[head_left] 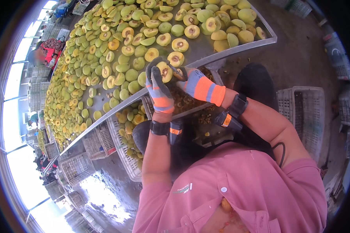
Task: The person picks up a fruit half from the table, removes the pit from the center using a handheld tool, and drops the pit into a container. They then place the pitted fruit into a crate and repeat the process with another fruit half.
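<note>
Halved fruit [165,71] with its pit showing, gripped in gloved left hand [158,90] over the surface [200,48] edge, right hand [192,82] fingers closed on a small tool [177,73] touching it, fruit pile [116,46] at 11 o'clock, white crate [303,116] at 3 o'clock.

Long metal sorting table [237,49], raised rim, heaped with halved yellow-green fruit [105,58], many cut-side up.

Tool tip hidden behind fruit half [165,71] — right hand [198,86] covers handle; far worker's face blurred.
</note>
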`<state>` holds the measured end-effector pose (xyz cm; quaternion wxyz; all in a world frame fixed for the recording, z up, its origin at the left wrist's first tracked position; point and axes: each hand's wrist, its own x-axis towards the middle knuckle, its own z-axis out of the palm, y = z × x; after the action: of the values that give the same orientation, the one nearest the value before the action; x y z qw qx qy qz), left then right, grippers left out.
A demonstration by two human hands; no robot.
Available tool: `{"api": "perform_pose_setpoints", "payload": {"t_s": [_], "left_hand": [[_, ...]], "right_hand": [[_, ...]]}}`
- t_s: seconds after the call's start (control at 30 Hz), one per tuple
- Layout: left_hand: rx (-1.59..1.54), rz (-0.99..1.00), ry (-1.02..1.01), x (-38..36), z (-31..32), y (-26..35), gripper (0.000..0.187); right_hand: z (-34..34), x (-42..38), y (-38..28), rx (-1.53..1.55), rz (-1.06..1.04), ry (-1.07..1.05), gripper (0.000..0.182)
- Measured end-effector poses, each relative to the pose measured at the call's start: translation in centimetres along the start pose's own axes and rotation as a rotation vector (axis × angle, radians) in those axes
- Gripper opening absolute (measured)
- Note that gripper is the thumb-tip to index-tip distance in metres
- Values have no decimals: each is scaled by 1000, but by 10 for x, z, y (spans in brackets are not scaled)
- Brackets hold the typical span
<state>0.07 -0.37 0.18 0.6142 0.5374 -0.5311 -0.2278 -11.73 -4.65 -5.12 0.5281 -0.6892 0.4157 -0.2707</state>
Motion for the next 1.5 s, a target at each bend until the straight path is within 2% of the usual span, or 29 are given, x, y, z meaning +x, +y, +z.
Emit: {"api": "perform_pose_setpoints", "payload": {"t_s": [0.23, 0.4, 0.53, 0.6, 0.73, 0.83, 0.9, 0.93, 1.03, 1.17, 1.2, 1.3, 1.37, 1.4, 1.5], "left_hand": [[-145, -108, -34, -1, 2, -7, 30], [26, -15, -93, -8, 6, -6, 29], [233, 147, -140, -8, 2, -21, 30], [163, 99, -117, -11, 3, -24, 30], [-8, -47, -92, -14, 0, -27, 30], [-37, -138, -117, -12, -1, -23, 31], [-134, -251, -219, -5, -10, -16, 27], [-186, -305, -271, -2, -10, -13, 26], [-95, -354, -143, -7, -1, -10, 17], [258, -19, -113, -8, 0, -27, 18], [240, -19, -100, -8, 0, -26, 18], [169, -73, -74, -7, 1, -19, 18], [99, -171, -68, -9, 4, -12, 19], [140, -139, -76, -8, 4, -15, 19], [255, -46, -117, -7, 1, -19, 18]], "right_hand": [[4, 7, 8, 71, 80, -36, 42], [2, 12, 12, 278, 219, -161, 44], [-2, 10, 7, 153, 93, -146, 41], [1, 3, 8, 181, 24, -106, 38], [2, 0, 9, -19, 60, -153, 31], [-16, -12, -19, -94, 87, -189, 31], [-25, -14, -30, -122, 153, -229, 31], [-25, -13, -27, -71, 151, -240, 32], [-16, -12, -16, 89, 162, -263, 31], [-9, -9, -14, 174, 229, -247, 30], [-7, -9, -13, 168, 252, -243, 30], [-5, -7, -1, 53, 146, -257, 31], [0, -6, 8, 37, 29, -215, 31], [0, -4, 10, 28, -31, -193, 31], [-25, -3, -9, 95, 70, -454, 29]]}}
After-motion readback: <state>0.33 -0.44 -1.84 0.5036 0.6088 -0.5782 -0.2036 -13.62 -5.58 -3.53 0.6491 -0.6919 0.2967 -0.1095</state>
